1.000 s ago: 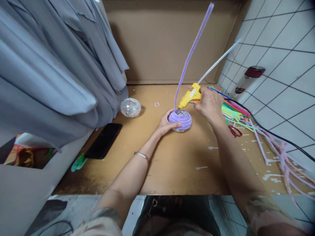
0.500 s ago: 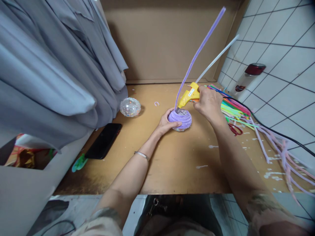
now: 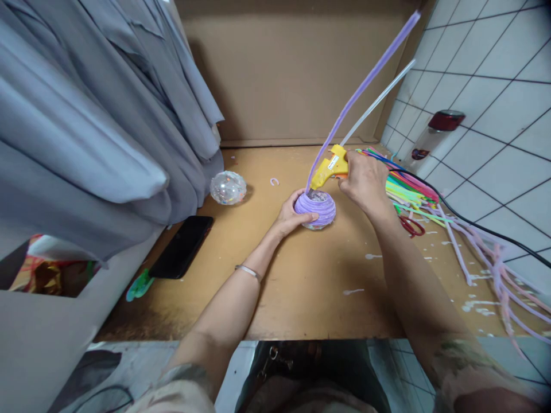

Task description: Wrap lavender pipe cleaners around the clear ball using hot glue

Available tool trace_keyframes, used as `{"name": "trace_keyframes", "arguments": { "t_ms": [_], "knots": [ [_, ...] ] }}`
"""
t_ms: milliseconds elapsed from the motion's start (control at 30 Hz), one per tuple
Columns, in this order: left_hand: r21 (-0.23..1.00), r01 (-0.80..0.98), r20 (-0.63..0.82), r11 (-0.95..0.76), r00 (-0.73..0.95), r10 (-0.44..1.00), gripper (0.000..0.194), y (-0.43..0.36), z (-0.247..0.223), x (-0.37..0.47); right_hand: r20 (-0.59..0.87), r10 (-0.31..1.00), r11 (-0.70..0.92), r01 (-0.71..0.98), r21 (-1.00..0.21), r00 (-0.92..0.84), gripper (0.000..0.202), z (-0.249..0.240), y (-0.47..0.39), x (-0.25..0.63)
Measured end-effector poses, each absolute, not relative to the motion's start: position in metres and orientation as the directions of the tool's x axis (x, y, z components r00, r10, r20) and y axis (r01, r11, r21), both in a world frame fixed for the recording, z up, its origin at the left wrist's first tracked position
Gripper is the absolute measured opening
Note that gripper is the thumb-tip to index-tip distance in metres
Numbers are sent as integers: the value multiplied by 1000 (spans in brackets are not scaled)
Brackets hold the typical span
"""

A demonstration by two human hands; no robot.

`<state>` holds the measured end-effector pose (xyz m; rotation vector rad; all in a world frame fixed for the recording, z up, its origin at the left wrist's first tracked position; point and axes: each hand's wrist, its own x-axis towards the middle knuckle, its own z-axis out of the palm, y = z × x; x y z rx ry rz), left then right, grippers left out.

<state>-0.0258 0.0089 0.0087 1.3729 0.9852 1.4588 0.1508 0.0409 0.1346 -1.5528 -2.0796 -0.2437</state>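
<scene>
My left hand point(image 3: 295, 215) grips a small round bowl point(image 3: 321, 212) from its left side, thumb across the front. Purple pipe cleaner is wound in rows around the bowl, and clear material shows at its bottom edge. The free length of the purple pipe cleaner point(image 3: 359, 94) rises from the back left rim and slants up to the right. In my right hand point(image 3: 365, 178) is a yellow hot glue gun point(image 3: 330, 167), its nozzle down at the bowl's rim beside the pipe cleaner. A long clear glue stick point(image 3: 379, 102) sticks out of the gun's back.
A clear speckled ball-shaped container point(image 3: 228, 187) stands left, behind a black phone point(image 3: 183, 246). Coloured pipe cleaners point(image 3: 408, 192) and red-handled scissors point(image 3: 412, 226) lie right, with a black cord point(image 3: 477, 222) over them. A red-lidded jar point(image 3: 439, 135) is by the tiled wall.
The free end of the purple pipe cleaner has swung to the right, nearer the glue stick. Both hands, the bowl and the glue gun have stayed almost in place.
</scene>
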Motion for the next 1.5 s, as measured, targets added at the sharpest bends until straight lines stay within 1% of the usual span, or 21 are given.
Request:
{"name": "trace_keyframes", "arguments": {
  "t_ms": [167,433,633,800,1000,1200,1367,1500],
  "knots": [
    [951,-91,294,-294,-14,956,94,9,9,-25,519,829,329,931,-155,-207,24,134,40,152],
    [954,-80,289,-289,-11,957,100,8,9,-25,519,828,346,923,-172,-213,16,136,39,154],
    [955,-70,289,-289,-13,957,104,8,10,-25,523,820,342,931,-124,-232,17,136,39,155],
    [951,-68,301,-301,0,954,102,9,9,-25,570,781,379,919,-110,-254,15,133,43,156],
    [948,-86,307,-305,5,952,98,10,8,-26,573,778,400,907,-135,-258,12,131,44,157],
    [948,-84,308,-307,2,951,97,10,6,-26,651,713,432,894,-118,-259,10,125,50,157],
    [947,-50,317,-316,12,948,96,11,6,-27,633,732,409,906,-111,-253,7,124,51,157],
    [947,-55,316,-315,8,949,96,12,5,-27,648,722,427,892,-144,-241,8,124,52,157]
  ]
}}
